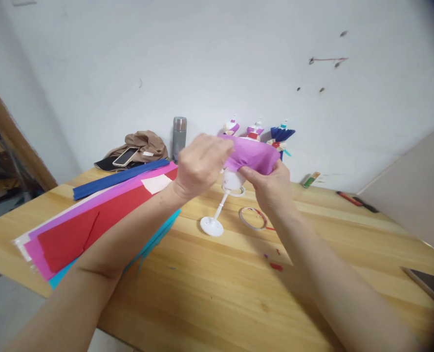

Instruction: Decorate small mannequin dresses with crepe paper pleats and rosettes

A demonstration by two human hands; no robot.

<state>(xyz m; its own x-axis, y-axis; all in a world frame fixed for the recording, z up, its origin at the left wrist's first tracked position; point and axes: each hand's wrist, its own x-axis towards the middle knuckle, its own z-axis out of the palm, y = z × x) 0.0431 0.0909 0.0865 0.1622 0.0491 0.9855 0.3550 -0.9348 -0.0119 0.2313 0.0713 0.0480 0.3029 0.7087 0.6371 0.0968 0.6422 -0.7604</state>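
Observation:
A piece of purple crepe paper [255,155] is stretched between my two hands, around the upper part of a white plastic stand [212,226]. My left hand [204,164] is closed on the paper's left end, its fingertips partly hidden. On the other side, my right hand [274,186] pinches the lower right edge, with the thumb in front. The stand has a round foot, a thin stem and a cup-like top, and it leans to the right. Most of its top is covered by the paper.
Coloured crepe sheets [103,225] lie to the left on the wooden table [202,303]. Behind them are a phone [125,156], a brown cloth cap [149,144] and a flask [179,134]. Decorated figures [283,133] stand by the wall. Tape rings [252,218] and red scraps [276,267] lie at right.

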